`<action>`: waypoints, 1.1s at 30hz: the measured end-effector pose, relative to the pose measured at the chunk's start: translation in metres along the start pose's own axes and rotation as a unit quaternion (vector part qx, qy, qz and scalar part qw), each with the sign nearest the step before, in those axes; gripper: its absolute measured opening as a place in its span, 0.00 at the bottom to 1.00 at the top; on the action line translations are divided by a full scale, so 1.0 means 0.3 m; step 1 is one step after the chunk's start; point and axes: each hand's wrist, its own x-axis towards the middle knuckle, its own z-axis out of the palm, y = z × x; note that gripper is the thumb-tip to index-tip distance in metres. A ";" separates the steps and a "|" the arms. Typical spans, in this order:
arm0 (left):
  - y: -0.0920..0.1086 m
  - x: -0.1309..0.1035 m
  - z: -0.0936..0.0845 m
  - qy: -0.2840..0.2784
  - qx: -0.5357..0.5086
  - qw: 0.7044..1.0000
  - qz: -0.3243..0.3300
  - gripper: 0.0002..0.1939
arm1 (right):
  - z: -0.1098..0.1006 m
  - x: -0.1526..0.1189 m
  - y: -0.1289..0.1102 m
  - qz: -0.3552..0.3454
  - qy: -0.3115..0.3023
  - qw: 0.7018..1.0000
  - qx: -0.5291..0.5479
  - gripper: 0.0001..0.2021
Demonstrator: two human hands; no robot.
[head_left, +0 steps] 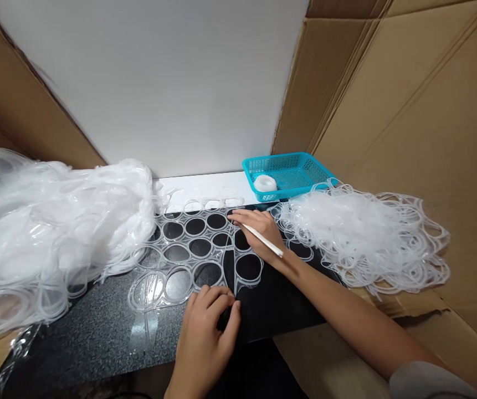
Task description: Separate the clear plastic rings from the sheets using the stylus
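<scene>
A clear sheet with rows of round openings [183,241] lies flat on the dark speckled tabletop [109,327]. At the sheet's front edge, my left hand [209,327] has thumb and forefinger together; what they pinch is too small to make out. My right hand [260,230] rests farther back on the sheet, with a thin white stick-like tool [263,240] held in it and pointing back to the left. A narrow strip or gap runs through the sheet between my two hands.
Heaped clear ringed sheets [84,216] stand at the left, and another tangled pile [367,238] lies at the right. A blue basket [304,188] behind holds a white ring-shaped roll [265,183]. Cardboard walls [421,111] flank a white panel [172,83].
</scene>
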 end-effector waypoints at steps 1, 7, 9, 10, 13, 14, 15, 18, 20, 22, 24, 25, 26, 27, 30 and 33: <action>-0.001 -0.001 -0.002 -0.002 -0.004 1.000 0.000 0.10 | 0.002 0.003 0.010 0.021 0.007 1.000 0.011 0.14; 0.002 -0.001 -0.008 -0.010 -0.008 1.000 -0.008 0.13 | 0.017 0.012 0.055 0.099 0.035 0.990 0.095 0.14; 0.006 -0.001 -0.009 -0.014 -0.005 1.000 -0.009 0.13 | 0.020 0.014 0.060 0.102 0.046 0.988 0.107 0.14; 0.008 -0.002 -0.010 -0.014 -0.004 1.000 -0.010 0.13 | 0.022 0.014 0.061 0.101 0.052 0.987 0.110 0.14; 0.013 -0.001 -0.013 -0.012 -0.001 1.000 -0.009 0.13 | 0.028 0.016 0.063 0.099 0.070 0.986 0.117 0.14; 0.014 -0.001 -0.013 -0.012 0.000 1.000 -0.008 0.13 | 0.030 0.017 0.063 0.098 0.074 0.986 0.116 0.14; 0.014 0.000 -0.013 -0.012 0.001 1.000 -0.007 0.13 | 0.031 0.018 0.062 0.096 0.077 0.986 0.115 0.14; 0.011 -0.001 -0.010 -0.012 -0.002 1.000 -0.006 0.13 | 0.029 0.022 0.053 0.081 0.073 0.987 0.117 0.14; 0.007 -0.002 -0.008 -0.007 -0.013 1.000 -0.008 0.13 | 0.022 0.025 0.039 0.058 0.055 0.987 0.138 0.14; 0.004 -0.002 -0.011 0.001 -0.041 0.999 -0.019 0.13 | 0.013 0.026 0.018 0.029 0.021 0.983 0.180 0.14; 0.004 0.005 -0.021 0.019 -0.078 0.996 -0.038 0.13 | 0.006 0.023 -0.006 0.004 -0.016 0.973 0.228 0.15; 0.006 0.014 -0.028 0.039 -0.094 0.994 -0.049 0.14 | 0.004 0.021 -0.018 -0.001 -0.033 0.968 0.249 0.15; 0.008 0.028 -0.035 0.069 -0.105 0.990 -0.062 0.13 | 0.003 0.017 -0.030 -0.002 -0.048 0.963 0.265 0.16; 0.010 0.046 -0.041 0.106 -0.115 0.985 -0.076 0.12 | 0.003 0.013 -0.040 0.002 -0.062 0.958 0.281 0.17; 0.010 0.118 -0.038 0.192 -0.162 0.959 -0.133 0.19 | 0.005 0.001 -0.063 0.028 -0.095 0.936 0.337 0.20; -0.007 0.182 -0.005 0.177 -0.218 0.946 -0.165 0.27 | 0.007 -0.006 -0.073 0.054 -0.117 0.900 0.416 0.21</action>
